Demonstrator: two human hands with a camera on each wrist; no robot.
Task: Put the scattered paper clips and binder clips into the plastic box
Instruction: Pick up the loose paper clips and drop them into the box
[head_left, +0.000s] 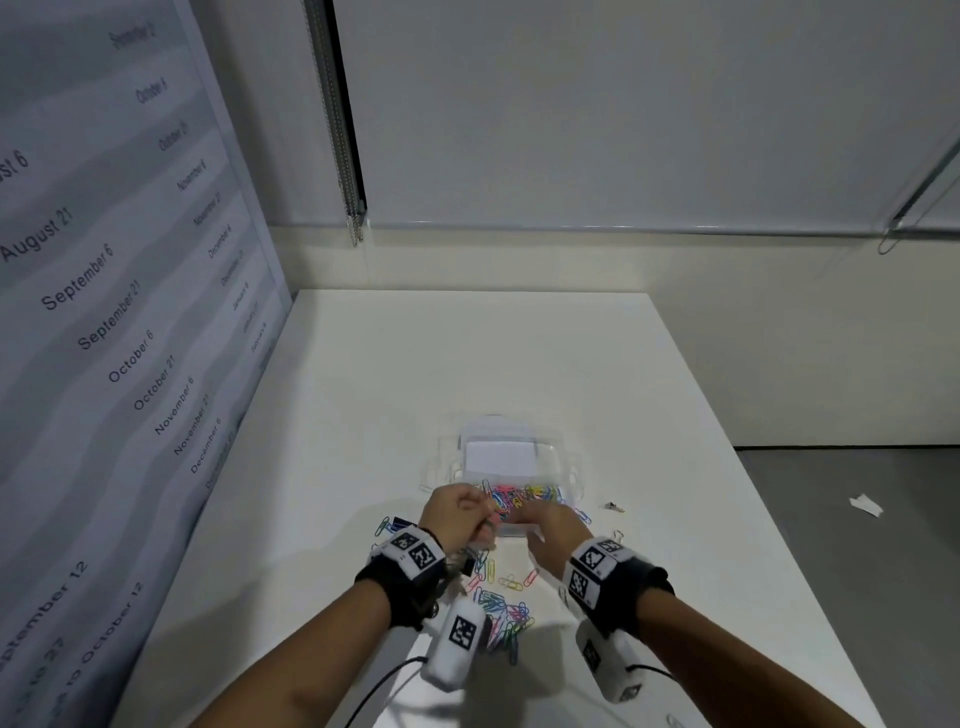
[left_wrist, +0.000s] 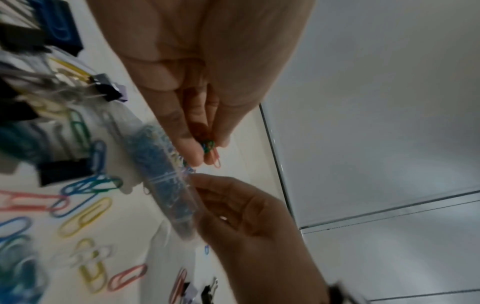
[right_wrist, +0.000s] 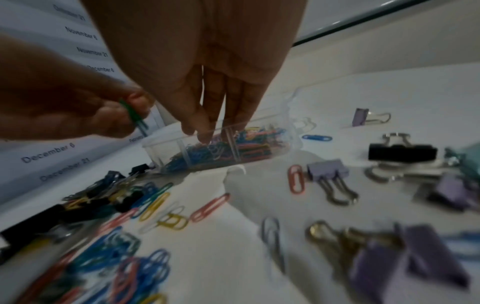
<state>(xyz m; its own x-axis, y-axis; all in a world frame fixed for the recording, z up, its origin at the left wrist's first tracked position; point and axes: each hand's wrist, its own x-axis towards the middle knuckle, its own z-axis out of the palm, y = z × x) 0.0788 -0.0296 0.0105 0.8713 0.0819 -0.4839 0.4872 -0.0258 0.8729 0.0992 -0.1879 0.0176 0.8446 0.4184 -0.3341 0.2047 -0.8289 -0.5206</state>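
Observation:
The clear plastic box (head_left: 569, 480) stands mid-table with its lid open behind it, and its front compartments hold coloured paper clips (right_wrist: 249, 144). My left hand (head_left: 480, 512) hovers at the box's near left corner and pinches a few paper clips (left_wrist: 212, 148), green and pink. My right hand (right_wrist: 205, 133) reaches over the near rim with straight fingers (right_wrist: 194, 121) pointing down into the box, holding nothing I can see. More loose paper clips (head_left: 501, 613) lie scattered in front of the box, between my wrists. Purple and black binder clips (right_wrist: 327, 170) lie to the right.
A wall panel printed with dates (head_left: 119, 312) rises along the table's left edge. A small binder clip (head_left: 614, 506) lies right of the box. The table's right edge (head_left: 727, 441) drops to a grey floor with a paper scrap (head_left: 865, 505). More binder clips (right_wrist: 85, 197) sit left of the pile.

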